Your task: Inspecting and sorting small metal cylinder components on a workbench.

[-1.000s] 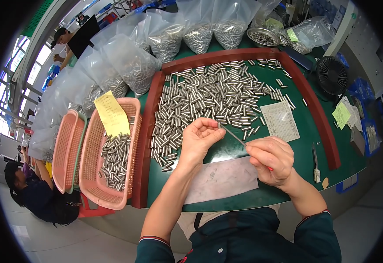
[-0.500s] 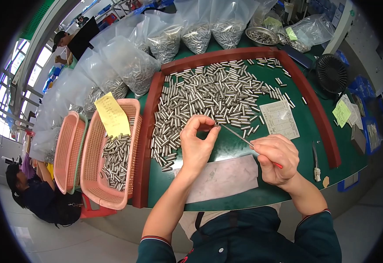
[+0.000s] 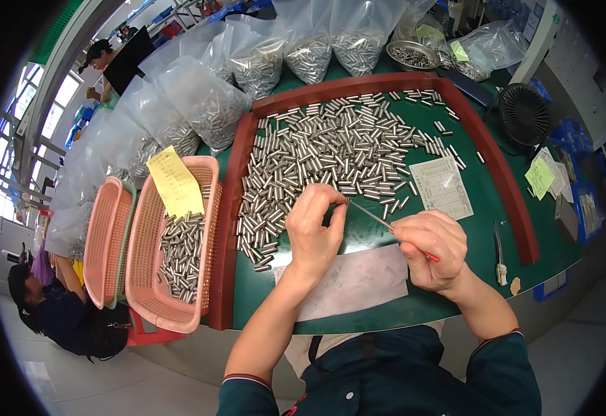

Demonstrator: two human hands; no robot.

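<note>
My left hand (image 3: pixel 314 236) is closed in a pinch just over the near edge of a spread of short metal cylinders (image 3: pixel 323 149). Whatever small piece sits at its fingertips is mostly hidden. My right hand (image 3: pixel 433 249) grips a thin metal rod tool (image 3: pixel 372 215) with a red end, and the rod's tip reaches the left fingertips. Below the hands, a pale stained cloth (image 3: pixel 351 283) lies on the green table (image 3: pixel 455 291). A printed paper slip (image 3: pixel 441 187) rests behind my right hand.
Dark red rails (image 3: pixel 231 229) border the work area. To the left, a pink basket (image 3: pixel 136 277) holds more cylinders and a yellow note (image 3: pixel 176 182). Filled plastic bags (image 3: pixel 258 66) line the back. A black fan (image 3: pixel 523 114) and a knife-like tool (image 3: pixel 500 256) are at right.
Both hands have shifted slightly left. My left fingers have turned and curled more around the rod's tip, and the right hand has moved a little closer to the left.
</note>
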